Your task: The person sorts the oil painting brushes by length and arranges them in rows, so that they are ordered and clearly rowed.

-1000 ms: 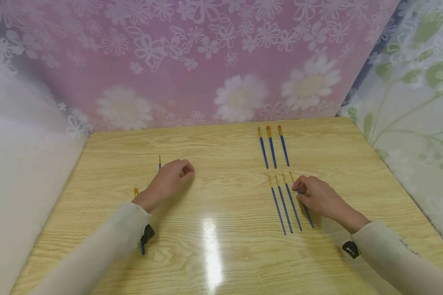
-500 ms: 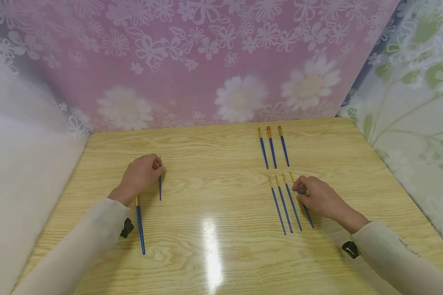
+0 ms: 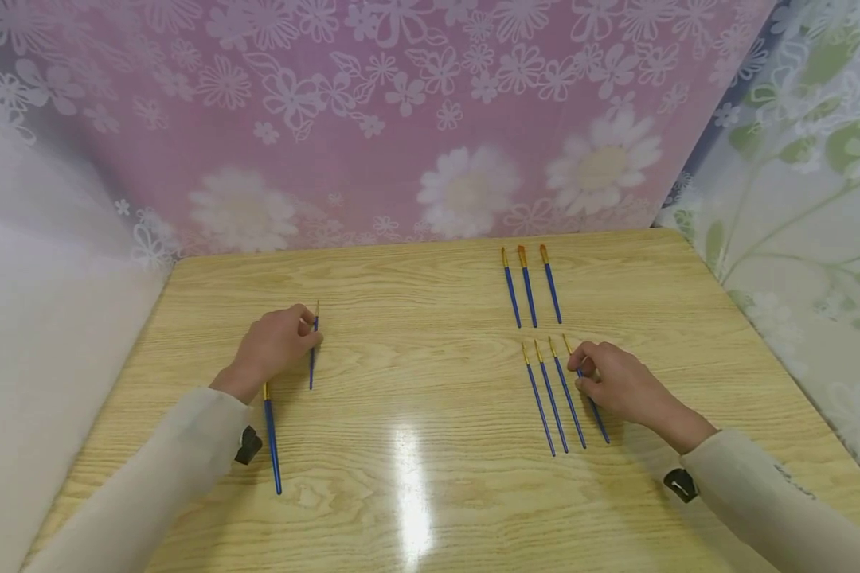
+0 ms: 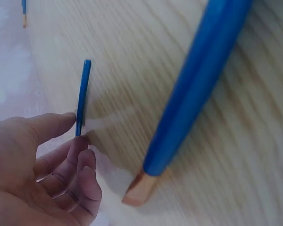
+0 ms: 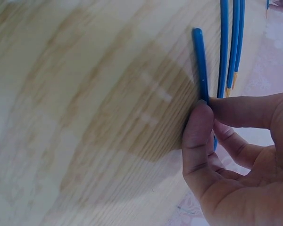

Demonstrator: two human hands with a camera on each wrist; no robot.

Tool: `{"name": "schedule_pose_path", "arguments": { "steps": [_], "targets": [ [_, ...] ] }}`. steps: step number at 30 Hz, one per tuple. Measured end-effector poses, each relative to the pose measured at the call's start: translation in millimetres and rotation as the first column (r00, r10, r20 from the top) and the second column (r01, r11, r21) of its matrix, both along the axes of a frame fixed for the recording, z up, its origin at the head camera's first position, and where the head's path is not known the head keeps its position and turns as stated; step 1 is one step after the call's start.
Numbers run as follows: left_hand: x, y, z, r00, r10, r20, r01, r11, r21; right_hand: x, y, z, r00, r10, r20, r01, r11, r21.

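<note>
At the left of the head view, my left hand [image 3: 275,338] pinches a thin blue paintbrush [image 3: 312,370] between thumb and fingers. Its gold ferrule shows above the fingertips, and in the left wrist view the blue handle [image 4: 85,80] sticks out past the thumb. A thicker blue paintbrush [image 3: 273,446] lies by the left wrist, its bristle end hidden under the hand in the head view. On the right, my right hand [image 3: 619,382] pinches the rightmost paintbrush [image 3: 598,422] of the lower row by its upper part. Three similar thin brushes [image 3: 557,398] lie side by side just left of it.
Three wider-tipped blue paintbrushes [image 3: 528,290] with orange bristles lie in a row behind the lower row. Everything rests on a wood-grain table [image 3: 430,334]. A pink flowered cloth [image 3: 373,159] rises along its back edge, with pale cloths at both sides.
My left hand has moved left from the middle to the thin brush and taken hold of it; the brush's tip has since swung slightly right. The right hand has stayed in place.
</note>
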State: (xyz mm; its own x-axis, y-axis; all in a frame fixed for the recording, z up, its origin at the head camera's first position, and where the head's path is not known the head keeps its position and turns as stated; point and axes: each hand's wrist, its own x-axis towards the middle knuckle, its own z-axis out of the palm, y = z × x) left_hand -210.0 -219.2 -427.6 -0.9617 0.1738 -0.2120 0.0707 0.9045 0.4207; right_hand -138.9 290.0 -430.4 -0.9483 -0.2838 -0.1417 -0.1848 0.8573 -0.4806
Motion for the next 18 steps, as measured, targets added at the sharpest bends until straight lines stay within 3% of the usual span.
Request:
{"name": "schedule_pose_path", "arguments": {
  "steps": [10, 18],
  "targets": [
    [1.7, 16.6, -0.7, 0.993, -0.100, -0.057, 0.101, 0.995, 0.004, 0.5, -0.3, 0.9, 1.000, 0.000, -0.005, 0.000, 1.000, 0.001],
    [1.3, 28.3, -5.6, 0.984, -0.141, -0.106, 0.142, 0.990, -0.001, 0.8, -0.6, 1.2, 1.000, -0.005, 0.004, 0.005, 1.000, 0.003]
  ]
}}
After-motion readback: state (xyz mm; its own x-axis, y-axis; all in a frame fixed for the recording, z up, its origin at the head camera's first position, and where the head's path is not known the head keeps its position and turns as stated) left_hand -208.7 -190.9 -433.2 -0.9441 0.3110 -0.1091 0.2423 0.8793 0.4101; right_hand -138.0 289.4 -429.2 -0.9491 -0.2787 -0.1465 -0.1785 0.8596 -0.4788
